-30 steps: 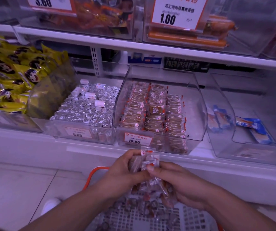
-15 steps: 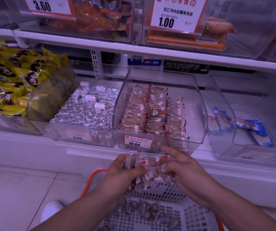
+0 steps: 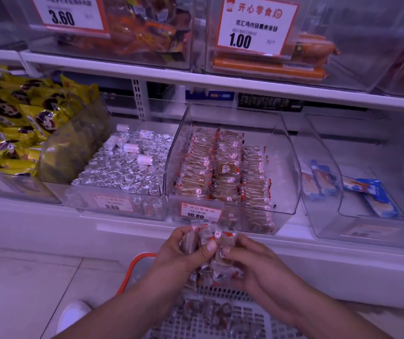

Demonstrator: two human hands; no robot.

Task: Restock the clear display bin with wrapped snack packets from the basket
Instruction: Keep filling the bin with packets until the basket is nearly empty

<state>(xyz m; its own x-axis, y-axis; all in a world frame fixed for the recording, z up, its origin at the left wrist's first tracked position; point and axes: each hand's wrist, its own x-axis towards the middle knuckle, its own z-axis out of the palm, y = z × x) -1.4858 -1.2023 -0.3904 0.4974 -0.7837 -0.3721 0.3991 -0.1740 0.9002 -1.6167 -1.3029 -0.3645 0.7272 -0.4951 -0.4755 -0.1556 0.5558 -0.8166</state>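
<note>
Right now, snack packets (image 3: 214, 243) bunched between left hand (image 3: 184, 253) and right hand (image 3: 254, 263).

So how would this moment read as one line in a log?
stage: gathering | hands: left hand and right hand grip snack packets | over: basket | target: display bin, not reached

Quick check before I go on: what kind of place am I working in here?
Most likely a snack shop or supermarket aisle. White shelves carry clear display bins of wrapped snacks, printed price tags hang on the bins, and a white restocking basket sits below the hands.
</note>
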